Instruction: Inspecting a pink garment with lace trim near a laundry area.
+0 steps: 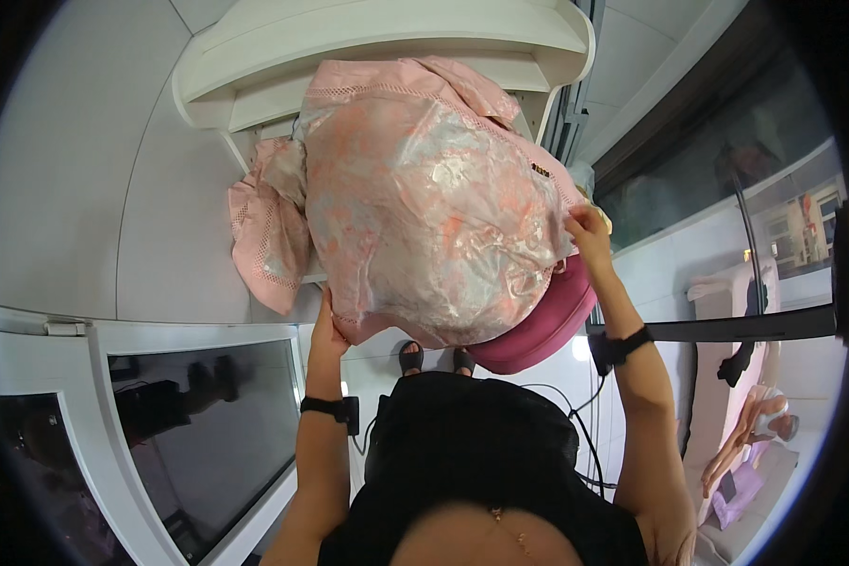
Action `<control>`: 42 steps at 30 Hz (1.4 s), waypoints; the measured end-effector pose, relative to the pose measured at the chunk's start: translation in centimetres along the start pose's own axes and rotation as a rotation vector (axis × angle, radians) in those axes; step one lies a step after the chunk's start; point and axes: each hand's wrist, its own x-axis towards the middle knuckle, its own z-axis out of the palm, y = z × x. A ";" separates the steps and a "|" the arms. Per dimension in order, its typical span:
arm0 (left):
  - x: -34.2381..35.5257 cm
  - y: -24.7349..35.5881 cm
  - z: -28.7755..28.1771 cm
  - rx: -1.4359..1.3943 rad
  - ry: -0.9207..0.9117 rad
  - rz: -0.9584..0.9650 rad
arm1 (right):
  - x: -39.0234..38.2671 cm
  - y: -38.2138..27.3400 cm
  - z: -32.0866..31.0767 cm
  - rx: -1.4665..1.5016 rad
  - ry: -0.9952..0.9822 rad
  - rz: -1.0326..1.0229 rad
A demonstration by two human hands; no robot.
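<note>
- The big pink cloth (434, 208) is in the middle of the scene, in front of the white shelf (377, 33), and it hides a part of it. One cannot tell how much of the cloth lies on the shelf and how much is carried by the hands.
- The left hand (326, 328) is at the near left corner of the cloth. The thumb lies along the side edge, but the cloth hides most of the fingers, so one cannot tell how firmly they press.
- The right hand (590, 236) is at the right edge, farther away than the left hand. Its thumb and fingers are pressed together and seem to pinch the border.
- On the left side, a bunched pink piece (272, 236) hangs down beside the main part; it is not clear whether it is joined to it.
- Below the right part of the cloth there is a dark pink round seat (547, 330), partly covered.
- The cloth has a shine and many small folds, so it is probably light, soft and somewhat slippery, not fragile. It may sag between the two hands.
- The border with its patterned trim looks like the better place to hold, perhaps at two corners, because the smooth middle may slide between the fingers.
</note>
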 end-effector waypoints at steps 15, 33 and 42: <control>-4.9 -1.6 -1.0 -0.120 0.034 0.059 | 16.8 -7.7 14.7 -0.002 -0.444 -0.207; -12.2 5.3 4.6 0.304 0.032 0.619 | 14.5 -19.4 10.7 0.148 -0.265 -0.347; -17.5 15.1 9.9 0.565 -0.015 1.039 | 14.6 -25.7 3.6 0.556 -0.072 -0.370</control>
